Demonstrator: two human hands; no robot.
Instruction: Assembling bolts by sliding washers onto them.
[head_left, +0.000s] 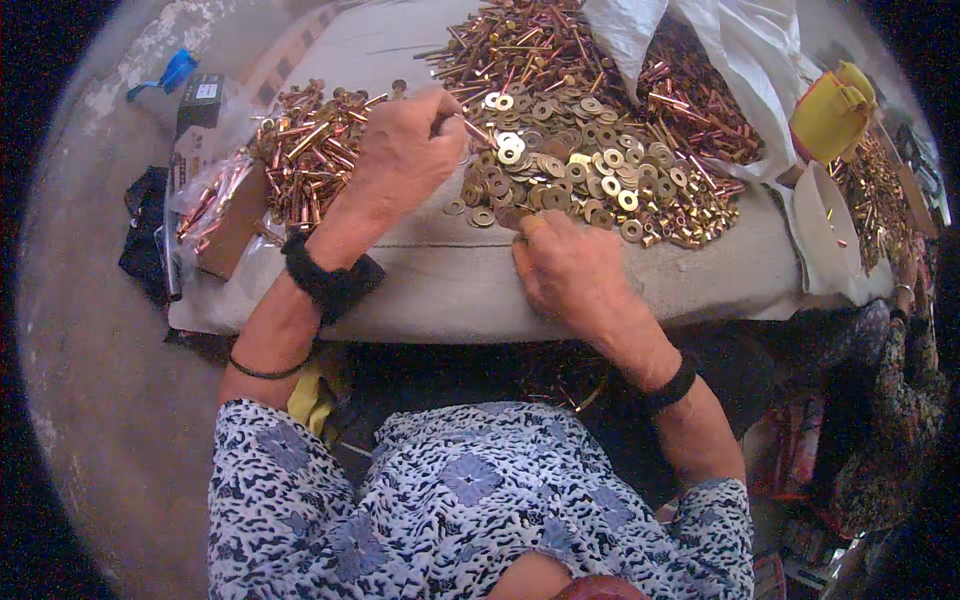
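Observation:
My left hand [410, 145] is closed above the left side of the table, its fingers curled around a copper-coloured bolt [479, 134] that sticks out toward the washers. Below it lies a heap of assembled-looking bolts [312, 150]. At the front edge of the flat brass-coloured washers [560, 165], my right hand [575, 265] is closed, thumb and finger pinching a washer [513, 216]. Small brass nuts or sleeves [700, 222] lie to the right of the washers. Behind them rises a large pile of loose bolts [520, 50].
A grey cloth [430, 275] covers the table. White sacking [740, 60] lies open at the back right, near a yellow container [832, 112]. A cardboard box [235, 215] with plastic-bagged bolts stands at the left. Another person's arm [905, 310] is at the far right.

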